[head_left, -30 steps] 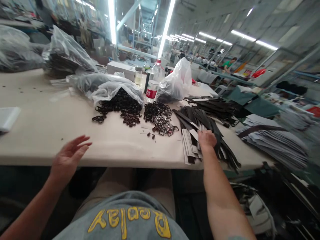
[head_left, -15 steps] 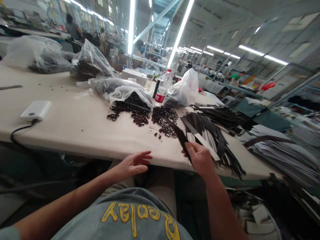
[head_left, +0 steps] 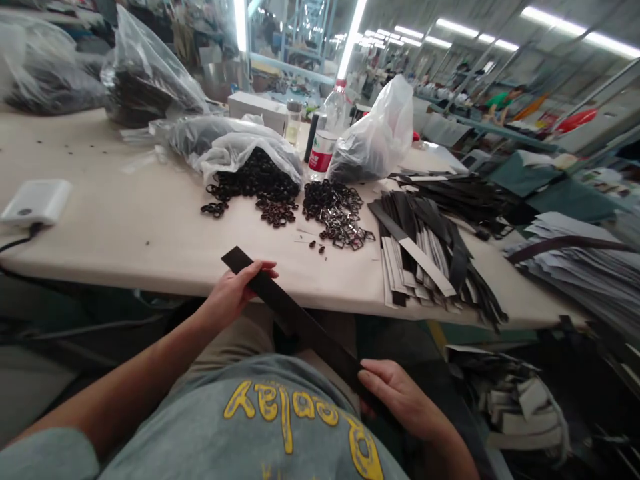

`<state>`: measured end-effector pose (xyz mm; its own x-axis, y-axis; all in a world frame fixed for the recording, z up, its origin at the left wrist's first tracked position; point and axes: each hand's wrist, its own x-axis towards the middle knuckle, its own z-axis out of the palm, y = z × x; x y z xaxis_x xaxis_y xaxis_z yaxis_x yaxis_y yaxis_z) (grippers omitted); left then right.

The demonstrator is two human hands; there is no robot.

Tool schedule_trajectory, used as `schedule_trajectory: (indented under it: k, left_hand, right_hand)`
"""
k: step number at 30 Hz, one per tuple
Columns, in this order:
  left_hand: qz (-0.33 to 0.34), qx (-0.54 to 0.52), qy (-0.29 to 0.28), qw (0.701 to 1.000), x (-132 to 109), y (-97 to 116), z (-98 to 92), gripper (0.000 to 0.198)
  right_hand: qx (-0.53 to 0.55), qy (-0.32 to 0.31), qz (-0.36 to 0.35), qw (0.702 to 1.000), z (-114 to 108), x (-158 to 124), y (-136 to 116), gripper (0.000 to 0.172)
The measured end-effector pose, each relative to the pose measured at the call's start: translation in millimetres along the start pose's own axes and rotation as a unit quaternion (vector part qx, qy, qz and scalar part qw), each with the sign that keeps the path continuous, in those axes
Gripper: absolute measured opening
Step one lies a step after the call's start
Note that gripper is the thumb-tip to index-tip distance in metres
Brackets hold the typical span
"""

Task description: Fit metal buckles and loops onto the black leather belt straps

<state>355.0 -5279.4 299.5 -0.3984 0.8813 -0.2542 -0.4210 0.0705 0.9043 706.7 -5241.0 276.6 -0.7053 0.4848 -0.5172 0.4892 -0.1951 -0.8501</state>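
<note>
A dark flat strap (head_left: 305, 323) stretches slantwise in front of my body, its far end just over the table's front edge. Near that far end my left hand (head_left: 237, 290) is closed on it, thumb and fingers on either side. My right hand (head_left: 395, 393) grips the strap lower down, close to my shirt; some of its fingers are hidden beneath. Beyond the hands lie a heap of small metal rings and buckles (head_left: 345, 227) and a pile of black and white strips (head_left: 417, 247).
An open plastic bag (head_left: 230, 143) spills black rings onto the table. Behind stand a red-labelled bottle (head_left: 323, 143), a white bag (head_left: 375, 133) and a white box (head_left: 257, 110). A corded white device (head_left: 37, 200) sits left; stacked sheets (head_left: 575, 267) lie right. A person in green (head_left: 503, 100) is far off.
My right hand has drawn the strap from beside the strip pile down toward my body. The left hand, open before, has closed on the strap's far end. The view has tilted down.
</note>
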Motion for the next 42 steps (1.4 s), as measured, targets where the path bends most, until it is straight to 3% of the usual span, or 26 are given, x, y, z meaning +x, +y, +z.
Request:
schedule_trajectory:
  k: [4, 8, 11, 16, 19, 23, 26, 29, 33, 36, 38, 40, 42]
  left_hand:
    - [-0.006, 0.074, 0.016, 0.997, 0.2, -3.6, -12.2, 0.058]
    - [-0.112, -0.007, 0.028, 0.993, -6.7, -13.6, -4.9, 0.034]
    - [-0.173, -0.063, 0.028, 0.982, -12.1, -27.3, 12.9, 0.027]
    - [-0.206, -0.113, -0.019, 0.972, -17.6, -49.4, 40.9, 0.023]
    - [-0.199, -0.141, -0.024, 0.969, -18.3, -56.3, 48.0, 0.019]
    - [-0.196, -0.157, -0.025, 0.968, -17.8, -60.0, 48.8, 0.015]
    - [-0.203, -0.162, -0.036, 0.965, -17.5, -62.5, 45.9, 0.012]
    - [-0.215, -0.155, -0.062, 0.962, -16.6, -65.5, 41.8, 0.015]
    - [-0.207, -0.112, -0.089, 0.968, -13.5, -64.8, 35.9, 0.034]
    - [-0.160, 0.022, -0.124, 0.979, -9.5, -56.3, 29.6, 0.045]
    - [-0.058, 0.151, -0.121, 0.979, -6.6, -47.7, 25.3, 0.044]
    - [0.089, 0.270, -0.085, 0.955, -3.8, -39.1, 22.6, 0.046]
    - [0.217, 0.359, -0.094, 0.903, -1.0, -33.0, 22.2, 0.045]
  right_hand:
    - [-0.066, 0.024, 0.005, 0.997, -20.3, -9.2, 8.6, 0.051]
    - [-0.122, 0.150, -0.047, 0.980, -26.9, 3.2, 0.9, 0.043]
    - [-0.131, 0.234, -0.141, 0.953, -8.7, 30.4, -14.6, 0.049]
    - [-0.187, 0.300, -0.300, 0.886, 35.5, 82.4, -47.1, 0.053]
    - [-0.245, 0.348, -0.315, 0.848, 49.1, 101.6, -55.3, 0.044]
    - [-0.300, 0.370, -0.312, 0.822, 54.4, 111.7, -51.9, 0.040]
    - [-0.304, 0.376, -0.322, 0.814, 54.9, 112.7, -48.0, 0.035]
    - [-0.286, 0.377, -0.309, 0.825, 54.2, 112.4, -46.8, 0.029]
    - [-0.255, 0.371, -0.300, 0.841, 53.1, 113.1, -47.3, 0.016]
    - [-0.233, 0.376, -0.308, 0.842, 50.4, 112.2, -47.7, 0.009]
    - [-0.239, 0.388, -0.315, 0.833, 47.2, 109.8, -48.3, 0.007]
    - [-0.266, 0.399, -0.326, 0.815, 44.0, 106.7, -49.5, 0.008]
    - [-0.301, 0.400, -0.341, 0.795, 42.4, 103.8, -51.1, 0.011]
